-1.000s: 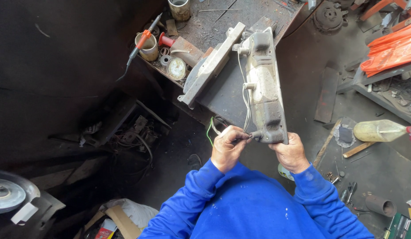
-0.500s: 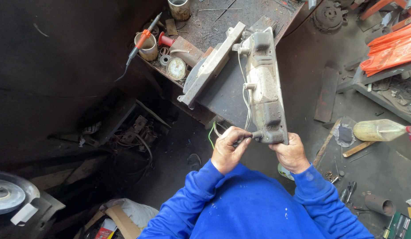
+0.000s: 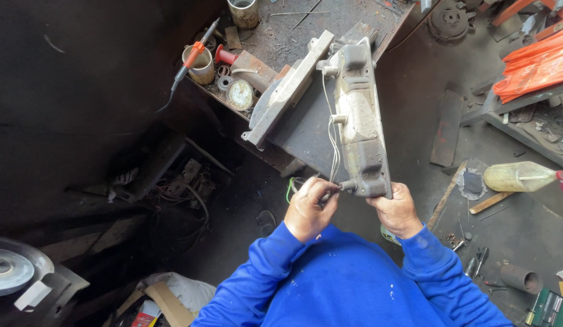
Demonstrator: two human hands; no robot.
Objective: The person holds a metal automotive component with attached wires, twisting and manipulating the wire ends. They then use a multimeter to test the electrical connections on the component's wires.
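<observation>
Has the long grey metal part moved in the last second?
No. The grey metal part keeps its place against the workbench edge, with the left hand and right hand at its near end.

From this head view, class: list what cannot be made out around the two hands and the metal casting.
- Left hand: its curled fingers hide whatever they pinch at the white wires.
- Right hand: fingertips hidden behind the grey metal casting.
- Casting's far face: turned away.
- Green toolbox: cut off by the frame edge.

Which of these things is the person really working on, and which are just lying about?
In hand:
grey metal housing, held by the right hand
thin white wires, pinched by the left hand

Lying about:
flat metal plate
tin cup
yellowish bottle
orange sheets
</observation>
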